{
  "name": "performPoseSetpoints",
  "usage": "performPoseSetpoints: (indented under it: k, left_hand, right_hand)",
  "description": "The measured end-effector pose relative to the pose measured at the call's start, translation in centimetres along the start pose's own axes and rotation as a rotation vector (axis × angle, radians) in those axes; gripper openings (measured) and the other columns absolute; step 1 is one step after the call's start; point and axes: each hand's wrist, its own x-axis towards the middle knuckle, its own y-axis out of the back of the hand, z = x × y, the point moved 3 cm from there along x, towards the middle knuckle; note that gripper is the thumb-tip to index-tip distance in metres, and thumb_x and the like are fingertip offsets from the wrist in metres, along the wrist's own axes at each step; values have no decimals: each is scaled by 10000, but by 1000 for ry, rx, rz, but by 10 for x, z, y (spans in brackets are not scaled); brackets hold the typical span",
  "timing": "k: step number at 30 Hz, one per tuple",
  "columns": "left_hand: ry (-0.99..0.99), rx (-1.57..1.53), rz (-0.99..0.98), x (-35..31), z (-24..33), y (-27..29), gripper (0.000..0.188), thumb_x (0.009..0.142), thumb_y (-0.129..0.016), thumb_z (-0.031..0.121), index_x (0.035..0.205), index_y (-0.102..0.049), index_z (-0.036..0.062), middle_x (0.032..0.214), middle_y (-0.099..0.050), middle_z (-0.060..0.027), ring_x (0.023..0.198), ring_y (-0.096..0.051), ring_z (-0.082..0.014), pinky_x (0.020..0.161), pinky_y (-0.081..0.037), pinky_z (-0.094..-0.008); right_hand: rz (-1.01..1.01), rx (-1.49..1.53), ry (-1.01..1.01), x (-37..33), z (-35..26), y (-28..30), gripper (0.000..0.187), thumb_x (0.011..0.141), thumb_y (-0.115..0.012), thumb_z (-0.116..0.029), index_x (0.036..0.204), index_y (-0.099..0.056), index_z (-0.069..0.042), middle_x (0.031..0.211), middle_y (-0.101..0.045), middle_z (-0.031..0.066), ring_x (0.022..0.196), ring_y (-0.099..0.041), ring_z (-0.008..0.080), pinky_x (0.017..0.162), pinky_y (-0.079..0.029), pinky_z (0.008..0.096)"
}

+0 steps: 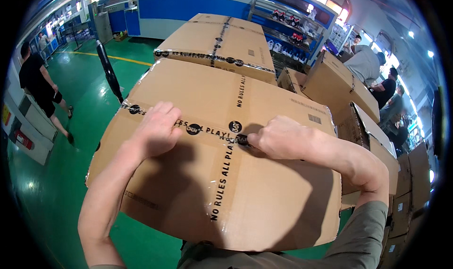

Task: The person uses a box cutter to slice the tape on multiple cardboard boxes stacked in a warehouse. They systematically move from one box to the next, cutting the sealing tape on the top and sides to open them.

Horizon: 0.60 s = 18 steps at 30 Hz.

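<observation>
A large brown cardboard carton fills the middle of the view, its flaps sealed by crossing strips of clear packing tape with black print. My left hand is closed on top of the carton, over the crosswise tape strip; its fingertips are hidden. Right of the tape crossing, my right hand is closed too, knuckles up. A small dark piece shows at its thumb, against the tape; what it is, I cannot make out.
Another taped carton stands just beyond. More cartons are stacked on the right, with people working behind them. A person in black walks on the green floor at left. Shoes stand on a rack before a blue machine.
</observation>
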Motion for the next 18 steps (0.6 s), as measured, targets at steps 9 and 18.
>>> performPoseSetpoints:
  k: [9, 18]
  left_hand:
    - [144, 156, -189, 14, -2, -4, 94, 758, -545, 131, 778, -532, 40, 827, -543, -147, 843, -519, -332, 772, -398, -432]
    - [193, -149, -280, 15, 1, 8, 83, 775, -556, 113, 779, -585, 35, 716, -525, -164, 764, -537, -360, 706, -444, -432]
  right_hand:
    - [19, -56, -28, -68, 10, -21, 129, 884, -502, -123, 820, -563, -29, 571, -595, 109, 564, -643, 292, 504, -504, 410]
    - [-97, -91, -115, -108, 14, -32, 108, 840, -528, -129, 876, -552, -31, 637, -615, 81, 572, -653, 268, 501, -505, 399]
